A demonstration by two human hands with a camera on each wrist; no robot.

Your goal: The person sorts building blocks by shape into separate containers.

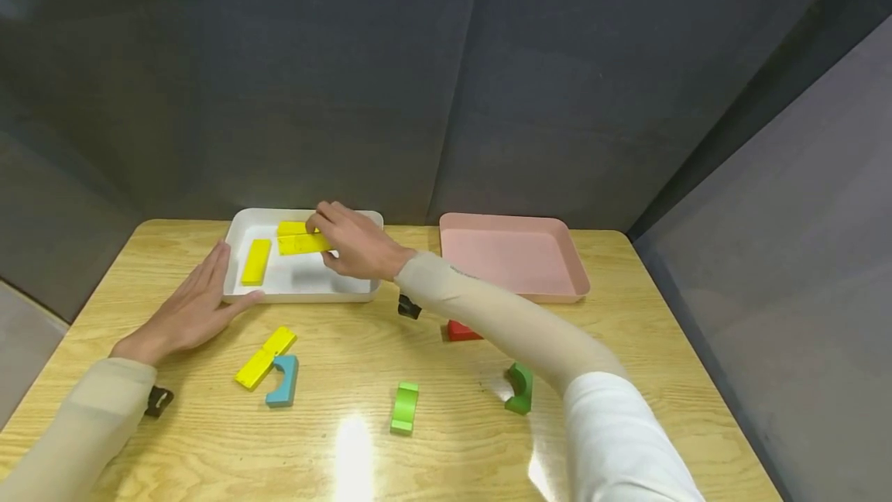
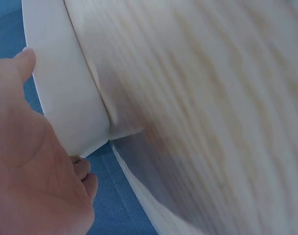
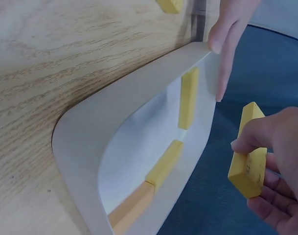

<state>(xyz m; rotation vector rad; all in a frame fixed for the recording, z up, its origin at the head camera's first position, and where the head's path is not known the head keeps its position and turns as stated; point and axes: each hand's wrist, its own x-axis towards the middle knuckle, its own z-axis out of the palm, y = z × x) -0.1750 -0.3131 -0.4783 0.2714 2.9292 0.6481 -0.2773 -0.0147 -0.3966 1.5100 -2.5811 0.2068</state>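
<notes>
Clamping the grip of the right hand [image 1: 360, 245] on a rectangular yellow block [image 1: 301, 244] above the white tray [image 1: 300, 297], bracing the tray's left end with the straight-fingered left hand [image 1: 193, 308], and apparently needing level, gentle lowering clear of the yellow blocks [image 1: 255, 262] inside.

Yellow blocks [image 1: 303, 244], white tray [image 1: 279, 276], pink tray [image 1: 509, 254], blue arch [image 1: 289, 386], green arch [image 1: 404, 407], wood-grained table [image 1: 313, 455]

left hand [image 2: 36, 156] at white tray [image 2: 65, 83], thumb at rim; wood table [image 2: 202, 98] alongside, blue backdrop [image 2: 117, 200] past edge.
</notes>
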